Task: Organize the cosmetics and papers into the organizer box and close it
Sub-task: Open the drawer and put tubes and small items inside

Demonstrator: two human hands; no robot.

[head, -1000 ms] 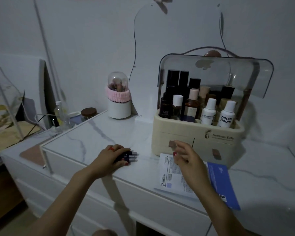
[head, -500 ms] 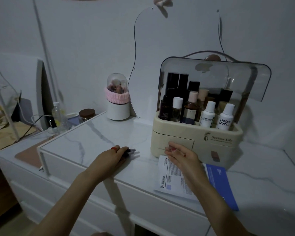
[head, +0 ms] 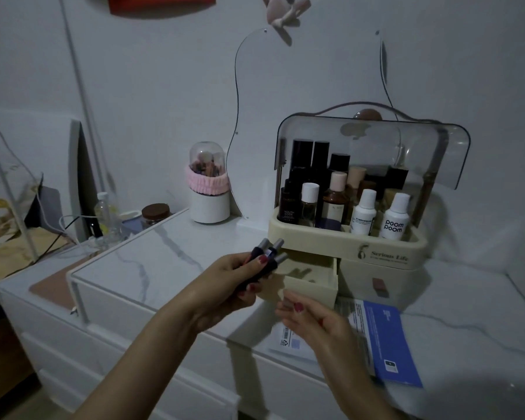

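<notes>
Cream plastic forms the box (head: 346, 247), its clear lid (head: 373, 150) raised over bottles (head: 340, 195) standing in its top tray; its left drawer (head: 311, 275) is pulled out; the left hand (head: 225, 286), just left of the drawer, grips a bundle of dark tubes (head: 265, 262) with silver tips, raised off the counter (head: 140, 262); the right hand (head: 312, 316) hovers in front of the drawer, fingers loosely curled on nothing, above the papers (head: 373, 338) lying before the box.
</notes>
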